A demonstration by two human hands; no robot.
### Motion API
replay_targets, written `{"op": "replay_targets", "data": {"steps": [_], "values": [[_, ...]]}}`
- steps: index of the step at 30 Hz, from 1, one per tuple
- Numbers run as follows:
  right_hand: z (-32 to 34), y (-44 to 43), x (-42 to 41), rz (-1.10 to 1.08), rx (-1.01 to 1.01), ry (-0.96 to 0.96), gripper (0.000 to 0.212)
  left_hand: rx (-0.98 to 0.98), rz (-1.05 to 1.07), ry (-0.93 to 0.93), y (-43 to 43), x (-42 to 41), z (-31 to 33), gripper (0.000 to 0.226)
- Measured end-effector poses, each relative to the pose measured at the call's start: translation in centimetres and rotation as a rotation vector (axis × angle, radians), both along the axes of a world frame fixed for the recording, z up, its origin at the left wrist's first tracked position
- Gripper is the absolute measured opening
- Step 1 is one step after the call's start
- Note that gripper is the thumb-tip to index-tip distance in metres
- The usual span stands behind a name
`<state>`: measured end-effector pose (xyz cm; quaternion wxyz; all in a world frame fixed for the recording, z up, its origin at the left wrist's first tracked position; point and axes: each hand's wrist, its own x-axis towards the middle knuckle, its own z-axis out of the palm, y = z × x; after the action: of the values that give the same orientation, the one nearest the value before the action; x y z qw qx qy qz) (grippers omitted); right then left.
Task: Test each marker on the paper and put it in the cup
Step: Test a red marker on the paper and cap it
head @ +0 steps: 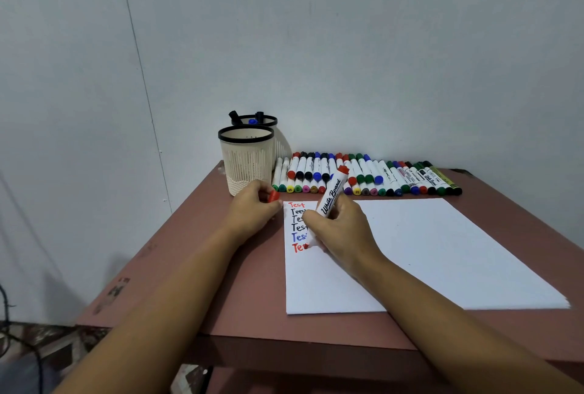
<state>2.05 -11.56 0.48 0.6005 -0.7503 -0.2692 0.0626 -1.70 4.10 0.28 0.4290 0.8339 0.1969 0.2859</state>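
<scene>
Red ink meets paper as a person's right hand (341, 232), fingers curled round the barrel, grips one whiteboard marker (331, 196) with its tip down on the sheet. The marker's long axis slants from the tip at near left up to its red butt end at far right, which leans toward the back of the table. Just left of it, the left hand (252, 213) pinches a single red cap (273, 196) between thumb and fingers and rests at the paper's far-left corner. The paper (442, 251), one white sheet, carries six short lines of writing down its left edge: red, three black, blue, then red under the tip, each partly hidden by the right hand. The remaining sheet spreads white to the right and toward the near edge of the table. Two slatted cream cups with black rims stand beyond the left hand. The near cup (248, 163) is upright by the table's far-left corner, and the far cup (268, 128) is close behind it and shows three marker ends, two black and one blue. Right of the cups, a row of markers (363, 175) lies along the far side of the sheet, stacked too tightly to count, their long axes running near to far. A strip of brown table (221, 267) shows left of the sheet, and the grey wall (347, 46) closes off the far side.
</scene>
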Motion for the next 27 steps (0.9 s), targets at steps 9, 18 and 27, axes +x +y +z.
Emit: {"op": "replay_targets", "data": {"steps": [9, 18, 27], "values": [[0.04, 0.05, 0.04, -0.092, 0.008, -0.031, 0.018, 0.031, -0.012, 0.019, 0.03, -0.03, 0.12, 0.017], [0.23, -0.02, 0.17, -0.061, 0.013, 0.034, 0.019, 0.036, -0.010, 0.028, -0.01, 0.03, 0.19, 0.017], [0.83, -0.35, 0.03, -0.071, 0.103, 0.124, 0.019, 0.066, -0.025, -0.001, -0.03, -0.01, 0.03, 0.013]]}}
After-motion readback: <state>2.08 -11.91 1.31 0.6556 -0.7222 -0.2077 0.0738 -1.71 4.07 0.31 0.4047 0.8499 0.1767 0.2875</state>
